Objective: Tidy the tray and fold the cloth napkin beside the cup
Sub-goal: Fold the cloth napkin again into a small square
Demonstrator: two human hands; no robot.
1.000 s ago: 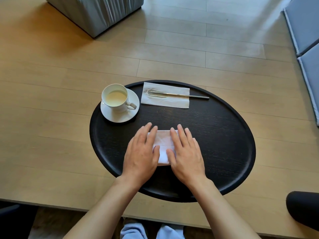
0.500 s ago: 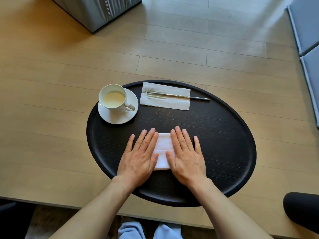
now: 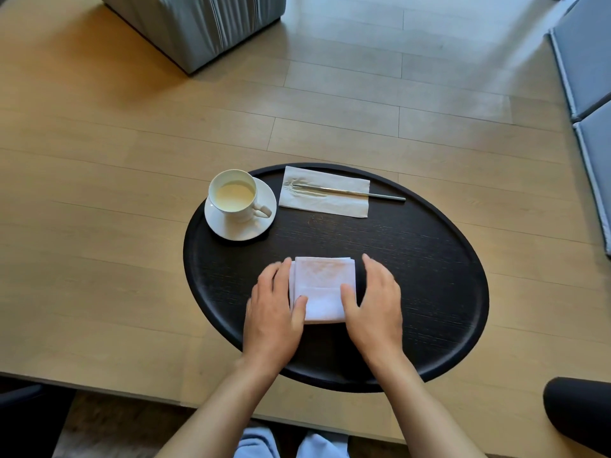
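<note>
A folded white cloth napkin (image 3: 322, 285) lies near the front of the black oval tray (image 3: 429, 292). My left hand (image 3: 272, 312) rests against its left edge, thumb on the cloth. My right hand (image 3: 377, 305) flanks its right edge, thumb on top and fingers curved beside it. A white cup (image 3: 233, 195) with pale liquid stands on a white saucer (image 3: 215, 223) at the tray's back left. A paper napkin (image 3: 330, 203) with a metal utensil (image 3: 383, 195) across it lies at the back of the tray.
The tray sits on a light wooden table (image 3: 99, 226). A grey upholstered block (image 3: 198, 24) stands at the far end, grey cushions (image 3: 588, 77) at the right. A dark rounded object (image 3: 578, 414) is at the lower right corner.
Both hands have slid apart from on top of the napkin to its left and right sides, uncovering the folded cloth.
</note>
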